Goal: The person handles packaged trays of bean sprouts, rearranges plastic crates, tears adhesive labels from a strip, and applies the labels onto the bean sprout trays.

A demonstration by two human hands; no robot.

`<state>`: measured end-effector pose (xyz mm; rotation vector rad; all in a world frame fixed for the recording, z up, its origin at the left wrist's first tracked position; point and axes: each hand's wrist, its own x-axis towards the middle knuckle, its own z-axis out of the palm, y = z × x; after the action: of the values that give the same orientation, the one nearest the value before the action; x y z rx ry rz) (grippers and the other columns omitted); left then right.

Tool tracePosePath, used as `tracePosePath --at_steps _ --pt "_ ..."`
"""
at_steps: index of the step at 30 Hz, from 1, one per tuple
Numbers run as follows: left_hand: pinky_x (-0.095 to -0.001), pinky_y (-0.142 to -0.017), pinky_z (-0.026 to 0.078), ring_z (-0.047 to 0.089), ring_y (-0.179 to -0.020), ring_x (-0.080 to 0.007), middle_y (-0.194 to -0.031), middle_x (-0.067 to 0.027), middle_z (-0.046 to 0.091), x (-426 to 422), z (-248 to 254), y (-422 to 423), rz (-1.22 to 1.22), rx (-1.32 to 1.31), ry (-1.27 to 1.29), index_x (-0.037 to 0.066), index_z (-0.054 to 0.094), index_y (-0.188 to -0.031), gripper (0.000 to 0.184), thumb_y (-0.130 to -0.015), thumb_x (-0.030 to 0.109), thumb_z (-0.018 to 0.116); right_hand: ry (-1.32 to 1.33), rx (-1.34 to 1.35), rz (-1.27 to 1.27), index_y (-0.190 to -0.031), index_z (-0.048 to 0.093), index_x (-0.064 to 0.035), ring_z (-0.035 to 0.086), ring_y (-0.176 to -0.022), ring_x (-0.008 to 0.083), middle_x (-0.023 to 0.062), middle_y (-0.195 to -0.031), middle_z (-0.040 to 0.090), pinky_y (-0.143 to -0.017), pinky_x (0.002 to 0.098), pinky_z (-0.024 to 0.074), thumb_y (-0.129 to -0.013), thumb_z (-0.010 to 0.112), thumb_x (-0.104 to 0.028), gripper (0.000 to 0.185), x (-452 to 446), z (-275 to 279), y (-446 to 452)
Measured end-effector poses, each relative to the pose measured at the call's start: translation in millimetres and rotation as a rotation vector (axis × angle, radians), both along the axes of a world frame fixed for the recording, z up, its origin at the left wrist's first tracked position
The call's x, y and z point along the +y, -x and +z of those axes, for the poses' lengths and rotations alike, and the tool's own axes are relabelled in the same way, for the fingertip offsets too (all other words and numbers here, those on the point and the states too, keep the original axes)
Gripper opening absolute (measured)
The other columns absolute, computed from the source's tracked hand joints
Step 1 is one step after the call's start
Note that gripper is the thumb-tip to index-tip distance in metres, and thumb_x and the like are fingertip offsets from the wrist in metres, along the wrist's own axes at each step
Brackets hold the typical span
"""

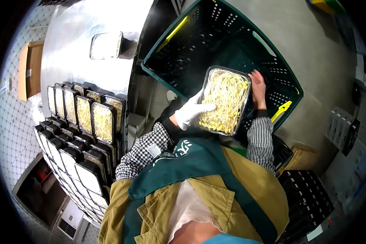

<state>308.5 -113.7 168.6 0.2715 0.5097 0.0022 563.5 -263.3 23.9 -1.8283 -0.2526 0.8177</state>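
A grey floor (313, 55) runs off to my right, and a shiny metal table (83, 20) takes up my left.

Here's my gloved left hand (193, 110), grasping the tray of bean sprouts (225, 99) by its left side, thumb laid over the top face. My bare right hand (258, 87) is up at the opposite edge, fingers slightly bent; whether it's truly gripping or only steadying, I can't tell. So the tray sits between my two hands, sprouts facing me, before the near side of the dark green crate (183, 55) with its yellow handles (281, 110).

Risks now! If that right hand is only resting there, a slip of the glove could tip the tray into the crate or down its near side. Press too hard with the thumb and the top could dent; I can't make out whether film covers it.

Further out, on the left, sprout trays stand on edge in a tall stack (103, 122); a knock from my checked sleeve (144, 150) could topple the end ones. Beyond, one more tray (105, 45) lies flat, glare hiding its contents, then a cardboard box (33, 71).
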Motion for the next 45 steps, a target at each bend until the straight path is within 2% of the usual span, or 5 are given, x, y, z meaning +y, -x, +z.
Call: tracePosePath --at_steps 3,10,14,21,45 --pt "-0.0369 -0.099 0.044 0.053 -0.118 -0.022 -0.132 -0.0109 0.05 1.5 -3.3 6.8 0.07 0.069 -0.066 0.006 0.031 -0.141 0.067 -0.084 0.001 0.064 1.066 -0.592 -0.074 -0.14 0.031 -0.0039 0.036 -0.13 0.0365 0.0219 -0.139 0.039 -0.103 0.0467 0.0343 -0.064 0.073 -0.064 0.105 -40.3 -102.2 -39.8" --pt "-0.0383 -0.098 0.045 0.052 -0.118 -0.0233 -0.134 -0.0132 0.049 12.2 -9.2 24.5 0.214 0.168 -0.12 0.004 0.028 -0.141 0.07 -0.083 0.003 0.066 1.279 -0.255 -0.001 -0.146 0.017 -0.0114 0.04 -0.124 0.0421 0.022 -0.144 0.027 -0.101 0.0488 0.0396 -0.068 0.077 -0.051 0.106 -40.2 -117.6 -44.6" --pt "-0.0362 -0.097 0.045 0.054 -0.115 -0.0228 -0.13 -0.0134 0.052 22.5 11.0 30.1 0.287 0.191 -0.156 0.001 0.032 -0.138 0.065 -0.084 0.008 0.066 0.552 -0.091 -0.13 -0.141 0.035 -0.0074 0.042 -0.126 0.0333 0.0208 -0.14 0.04 -0.103 0.0478 0.0359 -0.081 0.066 -0.04 0.075 -57.1 -83.9 -42.1" --pt "-0.0378 -0.095 0.048 0.058 -0.111 -0.0237 -0.126 -0.0149 0.055 20.8 8.8 74.0 0.492 0.265 -0.121 -0.002 0.039 -0.134 0.054 -0.088 0.017 0.061 -1.051 1.216 0.077 -0.139 0.038 -0.0034 0.04 -0.129 0.0291 0.0146 -0.144 0.039 -0.107 0.0469 0.0338 -0.1 0.027 -0.037 0.052 -35.7 10.0 21.3" --pt "-0.0346 -0.102 0.039 0.051 -0.117 -0.0206 -0.131 -0.0113 0.052 -51.7 42.3 244.6 1.048 0.208 -0.361 -0.001 0.037 -0.136 0.07 -0.075 0.011 0.069 -0.611 1.38 0.754 -0.141 0.033 -0.003 0.039 -0.13 0.0329 0.0158 -0.145 0.037 -0.108 0.0476 0.0322 -0.096 0.039 -0.044 0.062 174.6 88.9 139.9"
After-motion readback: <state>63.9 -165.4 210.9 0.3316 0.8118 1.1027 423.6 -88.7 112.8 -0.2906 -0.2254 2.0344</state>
